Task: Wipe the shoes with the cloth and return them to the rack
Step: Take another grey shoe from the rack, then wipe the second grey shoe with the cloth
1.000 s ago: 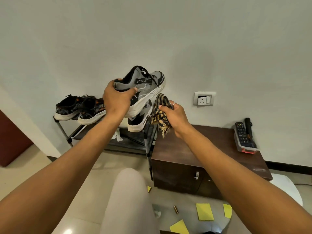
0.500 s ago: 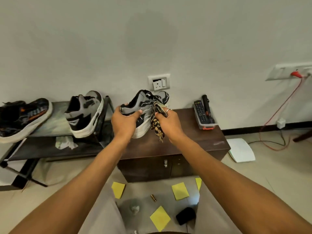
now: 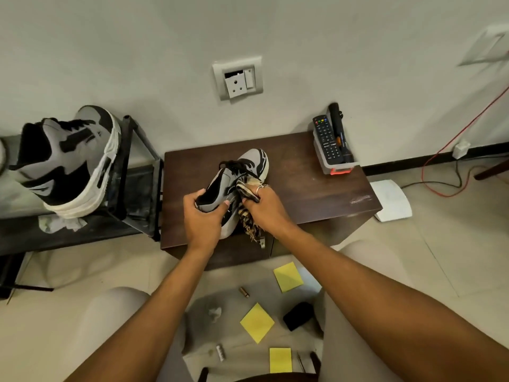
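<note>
Left hand (image 3: 202, 219), shoe (image 3: 254, 164) now over cabinet (image 3: 308, 188)

The dark brown wooden desk (image 3: 303, 183) has a matt, scuffed top. Over it, the grey-and-black fabric sneaker (image 3: 220, 186) has a smooth white rubber sole; the striped woven cloth (image 3: 248, 224) is frayed. Left of the desk, the black metal rack (image 3: 125, 172) looks dull and dusty.

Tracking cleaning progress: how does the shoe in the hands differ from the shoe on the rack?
The held shoe is gripped by the left hand; the rack shoe sits untouched on the rack. The right hand presses the cloth against the held shoe; nothing wipes the rack shoe. Both are grey and black with white soles.
</note>
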Demonstrator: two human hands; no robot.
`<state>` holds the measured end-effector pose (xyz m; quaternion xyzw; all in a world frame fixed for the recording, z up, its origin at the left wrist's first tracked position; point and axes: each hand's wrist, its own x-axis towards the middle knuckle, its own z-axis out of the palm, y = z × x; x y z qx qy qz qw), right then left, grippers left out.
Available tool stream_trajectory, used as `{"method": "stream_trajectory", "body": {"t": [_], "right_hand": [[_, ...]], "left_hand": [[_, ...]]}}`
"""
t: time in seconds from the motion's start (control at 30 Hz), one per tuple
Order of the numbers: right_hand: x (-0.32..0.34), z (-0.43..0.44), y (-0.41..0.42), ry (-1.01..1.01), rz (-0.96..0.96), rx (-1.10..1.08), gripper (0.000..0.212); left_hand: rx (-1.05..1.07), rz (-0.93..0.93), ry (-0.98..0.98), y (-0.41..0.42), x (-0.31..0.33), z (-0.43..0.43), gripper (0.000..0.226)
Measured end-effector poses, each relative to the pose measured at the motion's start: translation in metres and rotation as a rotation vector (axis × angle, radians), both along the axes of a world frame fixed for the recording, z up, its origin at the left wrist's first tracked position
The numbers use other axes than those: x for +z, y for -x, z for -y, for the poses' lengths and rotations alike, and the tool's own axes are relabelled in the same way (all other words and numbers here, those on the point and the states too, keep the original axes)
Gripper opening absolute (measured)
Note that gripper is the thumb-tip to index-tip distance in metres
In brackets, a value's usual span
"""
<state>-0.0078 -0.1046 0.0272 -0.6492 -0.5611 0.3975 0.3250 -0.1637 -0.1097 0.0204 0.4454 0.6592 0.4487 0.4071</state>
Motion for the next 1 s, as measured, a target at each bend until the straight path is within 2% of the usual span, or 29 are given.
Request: {"method": "stream_trajectory", "body": {"t": [0.13, 0.3, 0.43, 0.5, 0.6, 0.7, 0.83, 0.93, 1.0], "right_hand": [[-0.014, -0.011, -0.005, 0.047, 0.062, 0.000, 0.044], [-0.014, -0.021, -0.011, 0.001, 0.247, 0.023, 0.038], [-0.023, -0.019, -0.006, -0.035, 0.298, 0.049, 0.036], [-0.026, -0.018, -0.005, -0.052, 0.332, 0.052, 0.034], [-0.025, -0.021, -0.005, -0.064, 0.316, 0.049, 0.032], [-0.025, -0.027, -0.009, -0.068, 0.211, 0.036, 0.029], [-0.023, -0.038, -0.011, -0.111, 0.143, 0.039, 0.038], [-0.028, -0.056, -0.012, -0.151, 0.195, 0.047, 0.040], [-0.030, -0.067, -0.012, -0.164, 0.256, 0.036, 0.034]], "left_hand": [[-0.085, -0.035, 0.083, 0.002, -0.005, -0.006, 0.067], [-0.196, -0.101, 0.160, 0.010, 0.014, -0.038, 0.081], [-0.317, -0.309, 0.253, 0.004, 0.013, -0.066, 0.095], [-0.357, -0.401, 0.316, -0.001, 0.015, -0.075, 0.089], [-0.373, -0.497, 0.301, -0.010, 0.021, -0.088, 0.064], [-0.358, -0.467, 0.252, -0.015, 0.015, -0.094, 0.045], [-0.351, -0.330, 0.309, -0.010, 0.009, -0.096, 0.040], [-0.347, -0.258, 0.254, -0.010, 0.012, -0.093, 0.067], [-0.386, -0.284, 0.210, -0.012, 0.012, -0.091, 0.084]]}}
